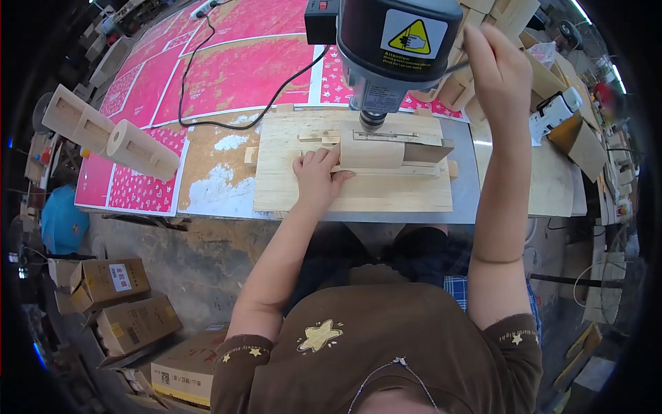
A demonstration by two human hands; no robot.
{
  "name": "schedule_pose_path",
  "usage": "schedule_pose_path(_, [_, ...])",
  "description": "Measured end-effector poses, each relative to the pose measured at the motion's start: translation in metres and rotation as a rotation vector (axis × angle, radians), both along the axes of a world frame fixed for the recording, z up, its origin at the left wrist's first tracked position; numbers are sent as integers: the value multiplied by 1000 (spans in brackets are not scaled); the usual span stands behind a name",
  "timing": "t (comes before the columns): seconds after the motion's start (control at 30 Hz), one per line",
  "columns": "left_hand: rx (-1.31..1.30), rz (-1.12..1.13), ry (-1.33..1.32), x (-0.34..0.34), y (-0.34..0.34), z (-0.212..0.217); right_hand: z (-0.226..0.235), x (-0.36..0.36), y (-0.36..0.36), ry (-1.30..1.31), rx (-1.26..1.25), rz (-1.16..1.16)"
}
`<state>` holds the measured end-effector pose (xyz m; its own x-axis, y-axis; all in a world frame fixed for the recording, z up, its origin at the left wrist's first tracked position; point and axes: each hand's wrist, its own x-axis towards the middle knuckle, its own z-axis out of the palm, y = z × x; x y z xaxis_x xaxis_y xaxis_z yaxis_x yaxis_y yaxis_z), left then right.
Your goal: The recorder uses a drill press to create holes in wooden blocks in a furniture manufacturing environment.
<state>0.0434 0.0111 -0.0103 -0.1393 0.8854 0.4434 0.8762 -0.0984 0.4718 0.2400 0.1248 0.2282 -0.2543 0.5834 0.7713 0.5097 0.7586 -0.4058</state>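
Upper left of the frame: two pale rounded wooden blocks (pixel 110 134), smooth, with slots, lying on pink patterned sheets (pixel 227 69). Lower left: brown cardboard cartons (pixel 117 303), partly cut off. Centre: your left hand (pixel 316 178), fingers spread flat, presses a rounded wooden workpiece (pixel 372 153) against a plank jig (pixel 355 190) of pale, grained boards. Above it: the drill press head (pixel 396 41), dark glossy casing, its chuck just over the workpiece; the bit is hard to make out. Upper right: your right hand (pixel 498 65) is closed on a thin lever (pixel 458 67), mostly hidden.
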Motion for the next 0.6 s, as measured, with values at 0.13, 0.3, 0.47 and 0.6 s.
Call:
schedule_pose_path(0.13, [-38,-1,-29,0,0,5,-32,5,-58,11,-35,17])
schedule_pose_path(0.3, [-40,-4,-19,0,1,2,-107,6,-70,55,66,33])
schedule_pose_path(0.47, [-20,-2,-1,3,2,0,-150,1,-49,73,192,48])
schedule_pose_path(0.6, [-11,2,-10,1,1,-1,-148,3,-50,43,173,84])
